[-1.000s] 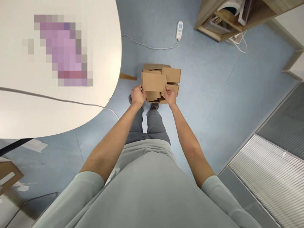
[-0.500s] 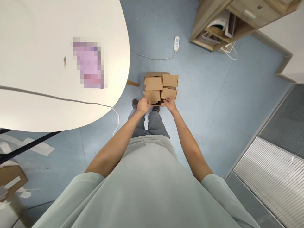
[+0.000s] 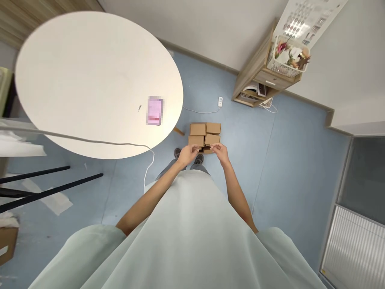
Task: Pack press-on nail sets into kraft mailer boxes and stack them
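Note:
Several small brown cardboard boxes [image 3: 197,129] sit grouped in two columns on the floor by my shoes. My left hand [image 3: 188,154] hovers at the near left of the group, its fingers stretched out towards the right. Opposite it, my right hand [image 3: 220,152] is at the near right, fingers pointing left and apart from the thumb. Nothing shows in either hand. Between the hands, the nearest boxes are partly covered by my fingers, with a dark gap among them.
A white oval table [image 3: 99,76] stands at left, with a blurred pink item [image 3: 155,110] and a cable [image 3: 90,140] across it. A white power strip [image 3: 220,102] lies beyond the boxes. A wooden cabinet [image 3: 255,76] carries a basket [image 3: 288,58].
Both hands have come up and away from the boxes, and their fingers have straightened. The view has risen, showing more of the table and cabinet. The boxes keep their arrangement.

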`<state>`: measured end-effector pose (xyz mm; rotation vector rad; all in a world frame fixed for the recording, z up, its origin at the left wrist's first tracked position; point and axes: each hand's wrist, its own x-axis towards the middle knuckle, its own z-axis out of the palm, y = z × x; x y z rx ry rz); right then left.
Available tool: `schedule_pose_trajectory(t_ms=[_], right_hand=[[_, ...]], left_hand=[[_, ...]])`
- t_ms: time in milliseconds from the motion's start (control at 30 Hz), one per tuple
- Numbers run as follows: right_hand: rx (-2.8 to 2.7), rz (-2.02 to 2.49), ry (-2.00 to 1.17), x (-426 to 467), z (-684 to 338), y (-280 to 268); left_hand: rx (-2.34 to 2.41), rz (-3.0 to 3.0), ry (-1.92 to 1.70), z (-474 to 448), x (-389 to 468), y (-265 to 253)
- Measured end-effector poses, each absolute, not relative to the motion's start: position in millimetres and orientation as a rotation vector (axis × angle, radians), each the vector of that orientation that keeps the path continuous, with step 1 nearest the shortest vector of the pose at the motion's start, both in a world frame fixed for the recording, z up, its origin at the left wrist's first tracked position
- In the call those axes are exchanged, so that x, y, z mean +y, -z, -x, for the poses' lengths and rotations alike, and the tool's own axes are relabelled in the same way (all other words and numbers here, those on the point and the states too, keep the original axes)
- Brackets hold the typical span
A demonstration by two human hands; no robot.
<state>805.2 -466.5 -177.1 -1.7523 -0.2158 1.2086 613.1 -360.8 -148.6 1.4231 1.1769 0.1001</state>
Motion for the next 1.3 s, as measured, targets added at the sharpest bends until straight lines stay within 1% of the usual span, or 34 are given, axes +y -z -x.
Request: schedule_pose_trajectory(t_ms=[233,567,767,1000,1300], right_hand=[[-0.308,1.663,-1.262,-484,-797,139],[-0.399,1.635,-1.273,-517,-783,109],[-0.416,1.644,-1.243,-533,-749,92],[-0.49,1.629,-1.188,-543,-677,73],[-0.595,1.662,-1.242,-538,-562,68]], left_hand=[[1.135,-1.478,-0.188,-599,-390,105],[1.124,-1.438,-0.246,-581,-426,79],[1.074,-1.459,-0.303,-561,-436,71],[1.043,-1.426,-0.443,-491,-454,65],[1.153,-1.259,-0.688,-363,-473,61]])
